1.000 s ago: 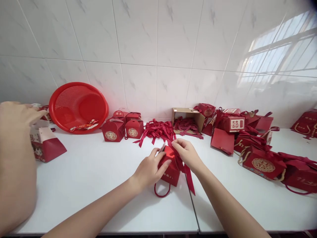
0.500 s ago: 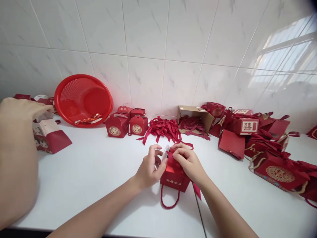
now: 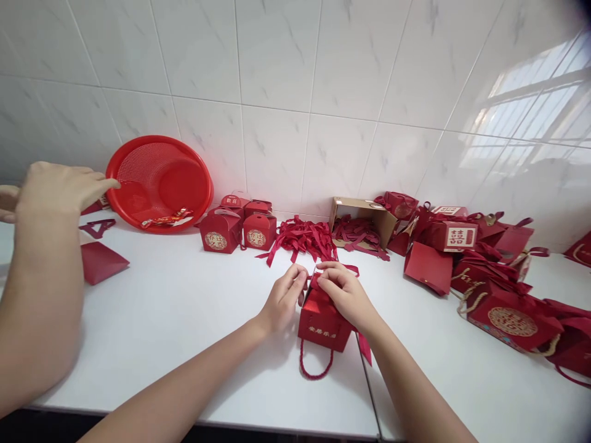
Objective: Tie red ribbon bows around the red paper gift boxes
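A small red gift box [image 3: 323, 323] with gold lettering stands on the white table in front of me, its twisted rope handle [image 3: 316, 375] hanging toward me. At the box's upper left edge my left hand [image 3: 285, 298] is closed, fingertips pinched on a red ribbon. My right hand [image 3: 345, 292] lies over the box top, thumb and forefinger pinching the ribbon [image 3: 314, 280] there. One ribbon tail [image 3: 364, 348] hangs down at the right side, below my right wrist. My fingers hide part of the box top.
Behind the box lie a heap of red ribbons [image 3: 307, 239] and an open carton [image 3: 385, 221] holding more ribbons. Several red boxes [image 3: 221, 232] stand left of them; many more [image 3: 512, 320] crowd the right. A red basket [image 3: 205, 172] leans on the wall. Another person's arm [image 3: 44, 277] reaches in from the left.
The box's white-lined flap, upright by my left fingers before, no longer shows. My left fingers have closed at the box's left edge. The other person's arm has shifted, its hand now near the basket.
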`<state>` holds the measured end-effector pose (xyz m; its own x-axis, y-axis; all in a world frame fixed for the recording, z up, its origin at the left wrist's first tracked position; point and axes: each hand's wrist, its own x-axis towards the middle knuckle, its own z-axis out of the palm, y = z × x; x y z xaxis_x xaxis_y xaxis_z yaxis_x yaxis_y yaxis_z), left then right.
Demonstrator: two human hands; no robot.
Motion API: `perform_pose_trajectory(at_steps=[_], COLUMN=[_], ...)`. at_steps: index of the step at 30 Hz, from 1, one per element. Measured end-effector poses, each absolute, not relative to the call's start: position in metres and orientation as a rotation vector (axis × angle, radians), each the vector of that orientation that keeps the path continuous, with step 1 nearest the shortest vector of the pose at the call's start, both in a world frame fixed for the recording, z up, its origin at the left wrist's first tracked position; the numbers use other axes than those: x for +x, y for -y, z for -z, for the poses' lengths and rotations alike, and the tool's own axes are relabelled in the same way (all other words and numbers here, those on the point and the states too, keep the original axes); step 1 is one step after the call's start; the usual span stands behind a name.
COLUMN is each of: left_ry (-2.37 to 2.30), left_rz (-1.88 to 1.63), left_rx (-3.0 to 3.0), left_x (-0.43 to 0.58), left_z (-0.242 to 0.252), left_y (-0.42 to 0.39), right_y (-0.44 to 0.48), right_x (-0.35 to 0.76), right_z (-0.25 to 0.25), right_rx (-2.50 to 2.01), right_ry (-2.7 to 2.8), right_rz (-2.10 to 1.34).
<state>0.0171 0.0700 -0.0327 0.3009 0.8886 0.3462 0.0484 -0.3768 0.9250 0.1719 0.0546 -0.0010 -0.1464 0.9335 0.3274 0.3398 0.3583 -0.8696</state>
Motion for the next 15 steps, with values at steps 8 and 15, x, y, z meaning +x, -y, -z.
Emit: perform_pose_trajectory(at_steps=[8, 15], left_ry=[-0.992, -1.515], left_rz=[-1.200, -1.006], left_rx=[1.759, 1.901], left_x=[0.020, -0.012], left_z=[0.029, 0.031], left_y=[-0.073, -0.101], right_y=[-0.056, -0.045], right_x=[0.172, 0.205], right_z=[0.005, -0.002], right_rx=[-1.149, -1.181], right_ry=[1.646, 1.580], right_rz=[-0.682, -0.338])
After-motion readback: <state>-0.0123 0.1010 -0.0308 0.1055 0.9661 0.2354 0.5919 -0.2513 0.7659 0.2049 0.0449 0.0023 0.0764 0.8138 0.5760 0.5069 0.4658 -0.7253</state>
